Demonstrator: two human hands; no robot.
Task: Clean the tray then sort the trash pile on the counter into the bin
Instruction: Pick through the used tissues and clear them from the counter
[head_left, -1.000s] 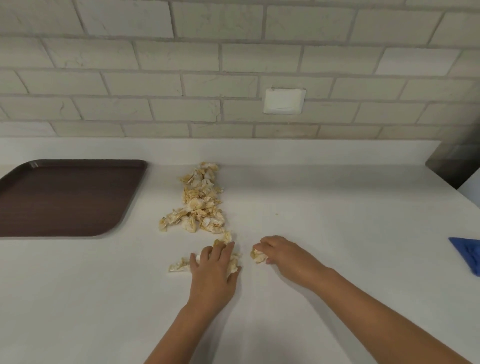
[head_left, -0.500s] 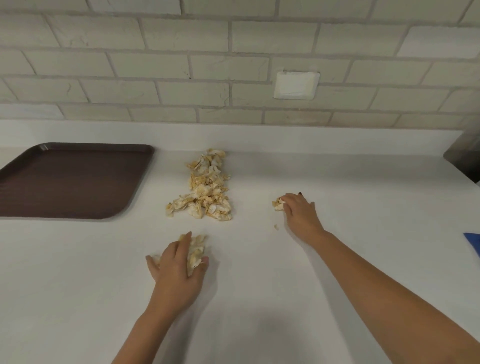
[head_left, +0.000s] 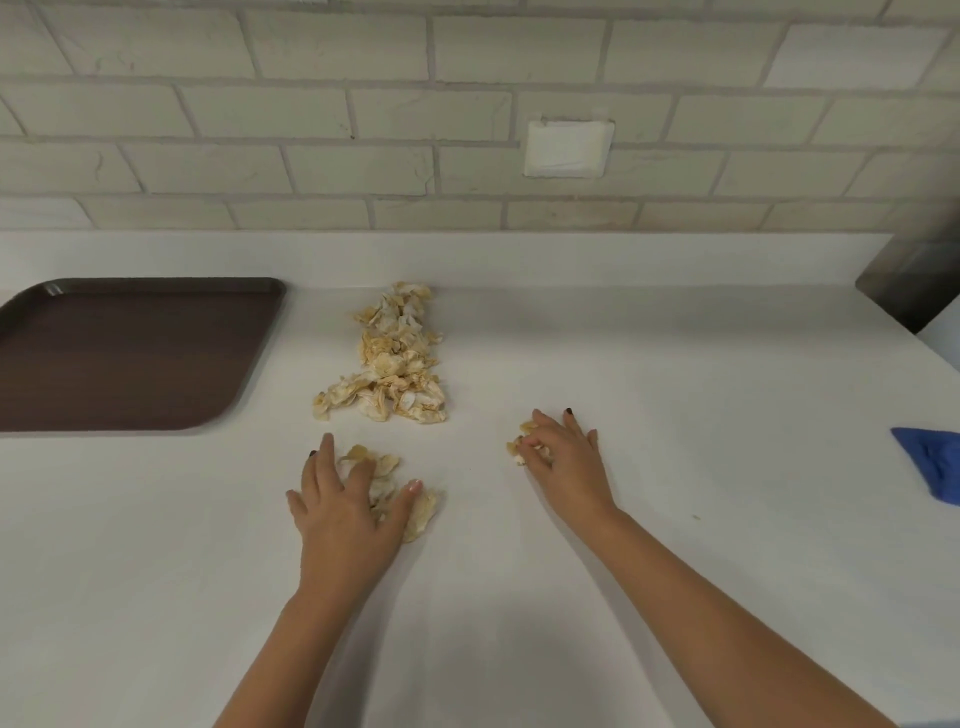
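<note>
From the head camera, the trash pile (head_left: 387, 364), a long heap of pale yellowish crumpled scraps, lies on the white counter (head_left: 675, 389) and runs from near the back edge toward the person. All places here are given from that pile.

The brown tray (head_left: 130, 353) lies flat on the counter to the left of the pile, apart from it, and its surface looks bare.

The left hand (head_left: 348, 509) is just in front of the pile's near end and slightly left. It lies palm down with fingers spread and fairly straight, pressing on a loose clump (head_left: 421, 512) of the same scraps. The clump shows between the fingers and past the thumb, and it is separate from the pile.

The right hand (head_left: 566, 462) is to the right of the pile's near end and near it, well apart from the left hand. Its thumb and forefinger curl round a small bit (head_left: 521, 439) of scrap at the fingertips, while its other fingers reach forward onto the counter.

A blue cloth (head_left: 935, 462) lies far to the right of the pile at the picture's edge. Behind the pile stands a pale brick wall (head_left: 311, 114) with a white wall plate (head_left: 567, 149) up and to the right.
</note>
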